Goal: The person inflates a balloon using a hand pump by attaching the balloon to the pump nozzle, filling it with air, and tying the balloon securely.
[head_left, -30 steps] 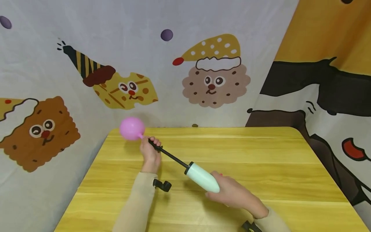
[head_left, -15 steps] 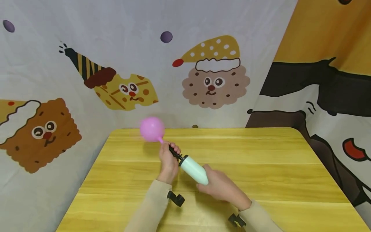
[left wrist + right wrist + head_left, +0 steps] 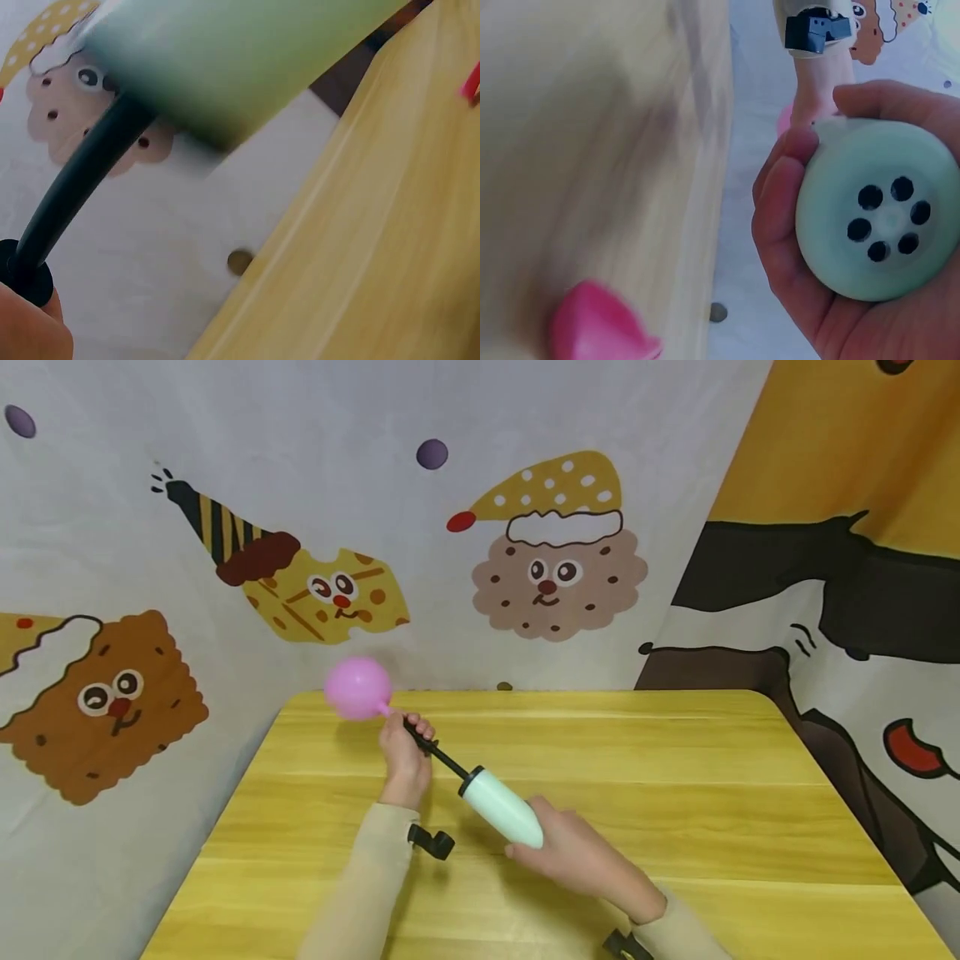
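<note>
In the head view, my left hand [image 3: 406,756] grips the black nozzle end of a hand balloon pump, with a partly inflated pink balloon [image 3: 358,688] just beyond the fingers. The balloon's neck runs into that grip. My right hand [image 3: 581,852] is wrapped round the pump's mint-green barrel [image 3: 498,806]. Between the two hands a stretch of black rod [image 3: 452,765] shows. The left wrist view has the rod [image 3: 82,180] leading up to the blurred barrel [image 3: 225,60]. Seen end-on in the right wrist view, the barrel's rounded base [image 3: 885,255] has several dark holes and sits in the right palm.
Both hands are over a yellow wood-grain table [image 3: 637,760]. A bright pink object [image 3: 600,326] lies low in the right wrist view. Behind the table hangs a pale cloth [image 3: 337,485] printed with cartoon biscuits. A black camera mount [image 3: 431,842] is on the left wrist.
The hands came together, sliding the barrel over the rod close to the left hand, and have since drawn partly apart. The balloon shifted right with the left hand, then back left.
</note>
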